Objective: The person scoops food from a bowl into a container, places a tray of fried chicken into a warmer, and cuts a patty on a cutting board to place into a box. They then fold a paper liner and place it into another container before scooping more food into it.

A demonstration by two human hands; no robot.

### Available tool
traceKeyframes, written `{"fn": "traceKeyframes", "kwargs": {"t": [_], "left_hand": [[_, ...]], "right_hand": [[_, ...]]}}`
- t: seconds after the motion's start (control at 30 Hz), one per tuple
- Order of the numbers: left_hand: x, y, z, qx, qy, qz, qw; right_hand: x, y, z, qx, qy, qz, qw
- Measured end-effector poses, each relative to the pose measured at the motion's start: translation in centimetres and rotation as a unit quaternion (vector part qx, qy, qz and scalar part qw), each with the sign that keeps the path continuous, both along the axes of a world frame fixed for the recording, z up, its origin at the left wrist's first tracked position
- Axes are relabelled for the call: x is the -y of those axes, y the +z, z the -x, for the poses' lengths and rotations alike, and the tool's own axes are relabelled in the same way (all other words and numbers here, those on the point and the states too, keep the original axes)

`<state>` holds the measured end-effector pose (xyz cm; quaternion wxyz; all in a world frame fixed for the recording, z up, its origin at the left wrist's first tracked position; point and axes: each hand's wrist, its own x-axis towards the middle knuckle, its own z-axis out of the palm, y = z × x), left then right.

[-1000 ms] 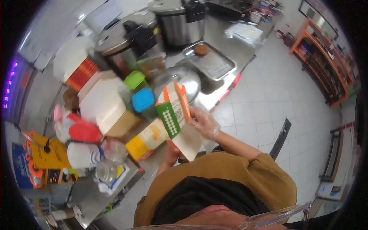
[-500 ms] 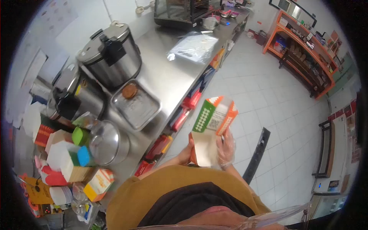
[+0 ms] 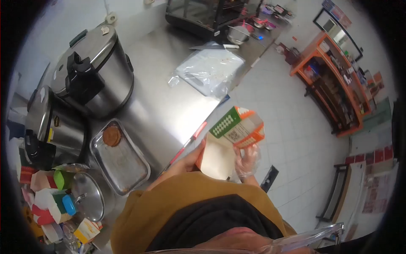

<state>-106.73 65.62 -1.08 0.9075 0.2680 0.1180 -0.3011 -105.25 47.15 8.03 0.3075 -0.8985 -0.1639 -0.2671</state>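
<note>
Between the fingers of the left hand (image 3: 196,155) and gloved right hand (image 3: 247,161) is an open carton (image 3: 217,157). Both sets clamp its sides.

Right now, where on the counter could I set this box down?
The box could likely go on bare counter between the large cooker, metal tray and clear plastic. It's crowded by the lidded pot, with cartons packed alongside.

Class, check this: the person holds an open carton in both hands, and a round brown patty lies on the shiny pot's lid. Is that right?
The second part is wrong: the head view shows the round brown patty lying in the metal tray. The open carton is held in the left hand and right hand.
</note>
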Motion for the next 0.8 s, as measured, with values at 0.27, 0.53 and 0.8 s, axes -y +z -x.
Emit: {"fn": "traceKeyframes", "kwargs": {"t": [0.27,0.53,0.8], "left_hand": [[-6.1,1.7,-5.2,0.037,0.178,0.026,0.983],[-9.2,0.1,-2.1,0.022,0.486,0.039,0.873],[-7.5,-7.4,-1.2,-0.099,0.533,-0.043,0.839]], "right_hand": [[-6.3,-7.0,-13.9,-0.248,0.249,-0.25,0.902],[-16.8,-3.3,-27.5,-0.507,0.361,-0.353,0.699],[-25.6,-13.4,-37.0,-0.152,0.378,0.249,0.879]]}}
